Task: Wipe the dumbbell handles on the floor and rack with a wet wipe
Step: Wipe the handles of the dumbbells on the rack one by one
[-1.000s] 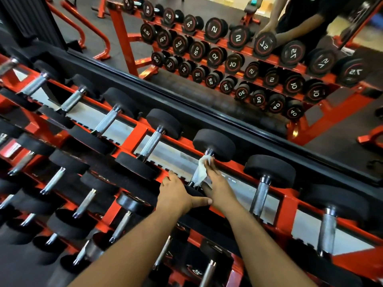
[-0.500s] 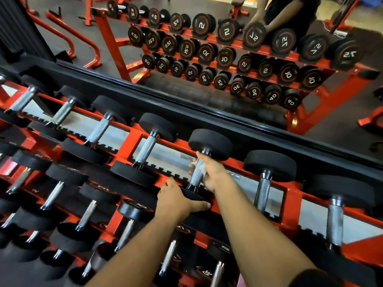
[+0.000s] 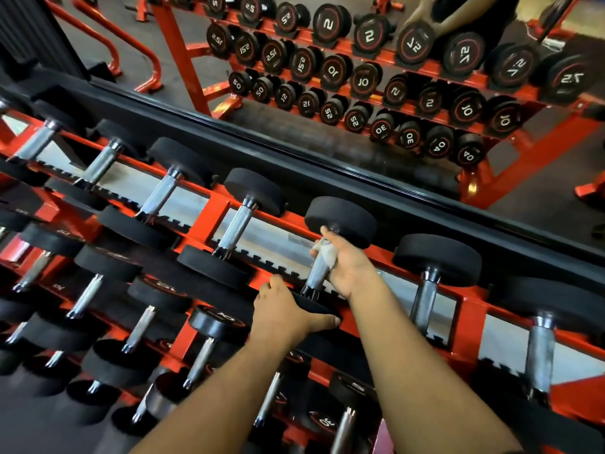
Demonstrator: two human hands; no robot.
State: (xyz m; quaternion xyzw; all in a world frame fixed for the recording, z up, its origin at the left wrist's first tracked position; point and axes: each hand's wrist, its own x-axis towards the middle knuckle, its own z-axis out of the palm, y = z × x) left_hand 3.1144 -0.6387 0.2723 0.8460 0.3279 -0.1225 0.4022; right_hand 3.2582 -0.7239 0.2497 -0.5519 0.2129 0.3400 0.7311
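Rack (image 3: 209, 221): wipe (image 3: 328, 252) inside right grip (image 3: 348, 268)

Right hand (image 3: 348, 263) moved up the handle (image 3: 317, 273) since 1 s ago — was low with the wet wipe (image 3: 324, 252) hanging loose beside the grip, now fingers are wrapped round the upper handle just under the far weight head, wipe bunched inside (only a bit shows). Camera view shifted slightly closer — rack sits lower-left in frame.

White wet wipe (image 3: 325, 253) bunched round upper end of chrome dumbbell handle (image 3: 317, 273), frame centre; dumbbell lies on red rack (image 3: 209, 217) top tier, black heads either end.
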